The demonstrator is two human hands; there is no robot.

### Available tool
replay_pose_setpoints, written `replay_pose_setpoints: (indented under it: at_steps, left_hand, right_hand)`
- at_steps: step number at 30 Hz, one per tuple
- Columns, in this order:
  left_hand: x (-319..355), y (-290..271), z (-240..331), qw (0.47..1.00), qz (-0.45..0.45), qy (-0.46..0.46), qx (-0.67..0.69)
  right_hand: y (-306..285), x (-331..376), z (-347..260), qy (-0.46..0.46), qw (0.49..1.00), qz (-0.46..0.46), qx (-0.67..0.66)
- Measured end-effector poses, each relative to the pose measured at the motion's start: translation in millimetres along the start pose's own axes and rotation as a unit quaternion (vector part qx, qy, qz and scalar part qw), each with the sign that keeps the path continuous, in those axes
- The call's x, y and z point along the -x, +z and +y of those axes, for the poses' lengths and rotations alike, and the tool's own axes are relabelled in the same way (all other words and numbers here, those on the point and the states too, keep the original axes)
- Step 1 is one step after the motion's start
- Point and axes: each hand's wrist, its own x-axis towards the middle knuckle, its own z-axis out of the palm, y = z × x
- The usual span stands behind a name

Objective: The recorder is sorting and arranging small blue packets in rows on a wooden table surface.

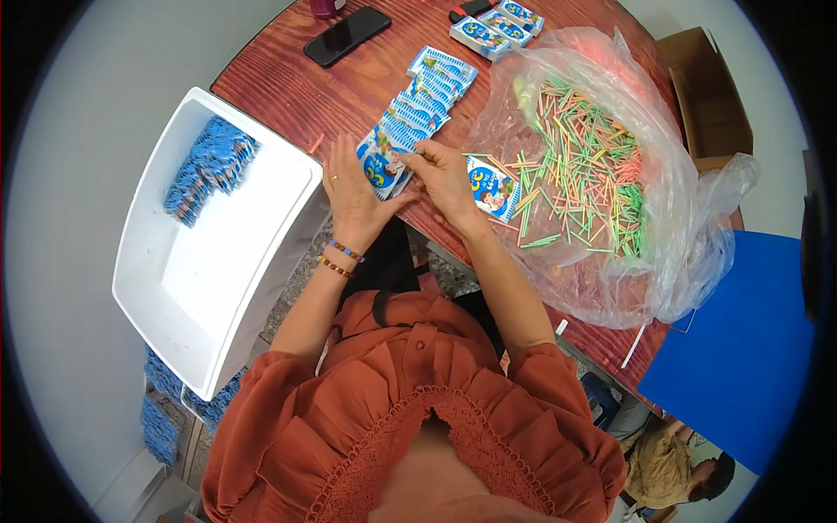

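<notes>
A row of overlapping small blue-and-white packets (418, 106) runs across the wooden table, the nearest packet (377, 171) lying between my hands. My left hand (352, 190) rests along that packet's left edge, fingers stretched out and thumb apart at its near end. Over its right side, my right hand (446, 181) has thumb and index finger pinched together; what lies between them is too small to make out. Another packet (493, 188) lies just right of my right hand, beside loose pastel candy sticks (584, 161) in a large clear plastic bag (602, 292).
A white bin (253, 261) holding blue packets (209, 166) stands left of the table. Farther back are a black phone (347, 37) and more packets (497, 30). A cardboard box (719, 96) and a blue panel (741, 340) are right. Another person (667, 466) is at lower right.
</notes>
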Motion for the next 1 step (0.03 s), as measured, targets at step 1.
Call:
replay_pose_setpoints:
  at_steps: [1]
  left_hand:
    - [-3.4,6.0,2.5,0.998,0.007,0.007,-0.058]
  right_hand:
    - [-0.5,-2.9,-0.3,0.000,1.000,-0.003,0.002]
